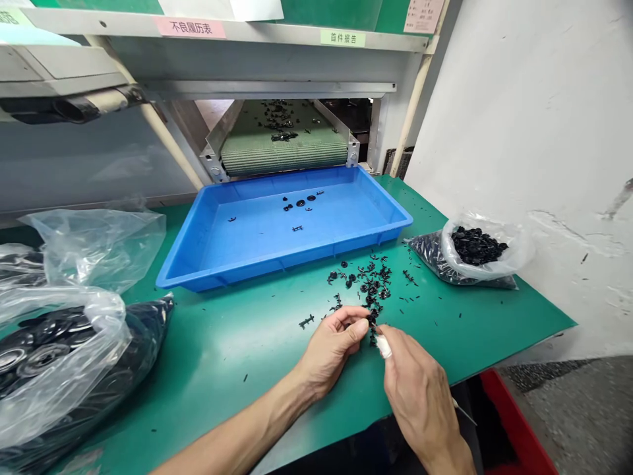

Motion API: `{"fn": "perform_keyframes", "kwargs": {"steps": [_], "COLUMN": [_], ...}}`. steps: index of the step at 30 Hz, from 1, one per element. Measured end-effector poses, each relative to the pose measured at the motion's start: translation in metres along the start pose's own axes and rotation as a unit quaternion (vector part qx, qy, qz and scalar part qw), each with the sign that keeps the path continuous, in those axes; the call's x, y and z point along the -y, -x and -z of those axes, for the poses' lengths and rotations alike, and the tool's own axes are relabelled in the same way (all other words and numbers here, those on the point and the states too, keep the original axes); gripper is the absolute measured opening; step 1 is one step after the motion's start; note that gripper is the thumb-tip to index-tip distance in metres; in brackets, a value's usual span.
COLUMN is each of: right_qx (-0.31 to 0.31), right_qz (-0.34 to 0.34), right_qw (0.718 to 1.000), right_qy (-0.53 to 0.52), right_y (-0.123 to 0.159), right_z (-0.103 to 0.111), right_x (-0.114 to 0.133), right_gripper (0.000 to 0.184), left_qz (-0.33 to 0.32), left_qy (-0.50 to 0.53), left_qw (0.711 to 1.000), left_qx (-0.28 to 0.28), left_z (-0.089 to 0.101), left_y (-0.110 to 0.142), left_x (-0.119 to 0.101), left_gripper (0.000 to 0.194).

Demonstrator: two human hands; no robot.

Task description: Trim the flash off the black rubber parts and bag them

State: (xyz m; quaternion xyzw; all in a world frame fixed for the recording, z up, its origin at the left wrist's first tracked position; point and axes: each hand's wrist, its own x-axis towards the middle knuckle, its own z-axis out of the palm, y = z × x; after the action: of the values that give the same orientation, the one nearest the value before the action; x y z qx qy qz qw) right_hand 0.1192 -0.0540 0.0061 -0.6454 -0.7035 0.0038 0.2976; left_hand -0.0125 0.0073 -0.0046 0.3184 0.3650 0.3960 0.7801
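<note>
My left hand point(336, 346) is closed, thumb and fingertips pinching a small black plastic part point(372, 318) over the worktable. Close against it, my right hand point(420, 389) is closed round a slim tool whose thin end point(462, 410) sticks out behind the palm; its kind is mostly hidden. White wrapping point(384, 346) shows at the right fingertips; I cannot tell whether it is on a finger or on the tool. Just beyond both hands lies a loose heap of small black plastic parts point(376, 284), some still on branching runners. One runner piece point(306, 321) lies left of the heap.
Behind the heap sits a blue tray point(277, 260) with a few black parts inside. A green conveyor belt point(287, 155) ends above its far rim. Plastic bags of black parts stand at right point(457, 277) and left point(143, 336). The green table point(222, 369) carries scattered scraps.
</note>
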Motion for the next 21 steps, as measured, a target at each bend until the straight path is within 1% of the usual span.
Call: {"fn": "perform_keyframes", "kwargs": {"steps": [4,8,12,16,21], "right_qx": [0.001,-0.012,-0.011,-0.001,-0.013], "right_qz": [0.000,-0.011,-0.016,-0.025,-0.018], "right_qw": [1.000,0.999,0.999,0.997,0.997], "right_qy": [0.016,0.027,0.045,0.067,0.075], "right_y": [0.001,0.002,0.002,0.002,0.000], "right_z": [-0.001,-0.004,-0.004,-0.003,-0.006], "right_x": [0.000,0.002,0.004,0.006,0.013], "right_gripper": [0.030,0.030,0.030,0.027,0.025], "left_qz": [0.000,-0.009,-0.026,-0.042,-0.079], "left_qy": [0.011,0.002,-0.039,-0.096,-0.132], "left_qw": [1.000,1.000,0.999,0.994,0.988], "left_qx": [0.004,0.003,-0.011,-0.015,-0.027], "left_z": [0.000,0.000,0.000,-0.001,-0.004], "left_y": [0.000,0.000,0.001,0.003,0.002], "left_x": [0.002,0.003,0.003,0.002,0.002], "left_gripper": [0.025,0.024,0.027,0.025,0.021]}}
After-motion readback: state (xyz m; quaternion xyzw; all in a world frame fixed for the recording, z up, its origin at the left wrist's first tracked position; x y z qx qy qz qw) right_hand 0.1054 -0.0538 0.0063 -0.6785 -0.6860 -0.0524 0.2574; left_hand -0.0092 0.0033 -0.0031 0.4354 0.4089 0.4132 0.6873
